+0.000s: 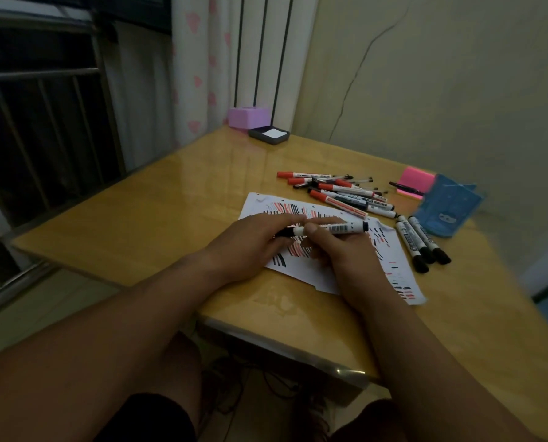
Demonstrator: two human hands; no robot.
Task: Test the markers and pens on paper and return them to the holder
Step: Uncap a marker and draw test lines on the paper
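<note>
A white sheet of paper (336, 275) covered with red and black strokes lies on the wooden table (157, 212). Over it, both hands hold one black-capped white marker (339, 228) lying sideways. My left hand (253, 247) grips its black cap end at the left. My right hand (339, 250) holds the white barrel. Behind the paper lies a pile of red-capped and black markers and pens (339, 191). Three black-capped markers (421, 244) lie side by side to the right. The blue holder (445, 212) lies on its side at the far right.
A pink sticky-note pad (416, 181) with a dark pen (405, 188) sits behind the holder. A purple box (248, 117) and a dark tray with white paper (269, 134) stand at the table's far corner by the curtain. The wall is on the right.
</note>
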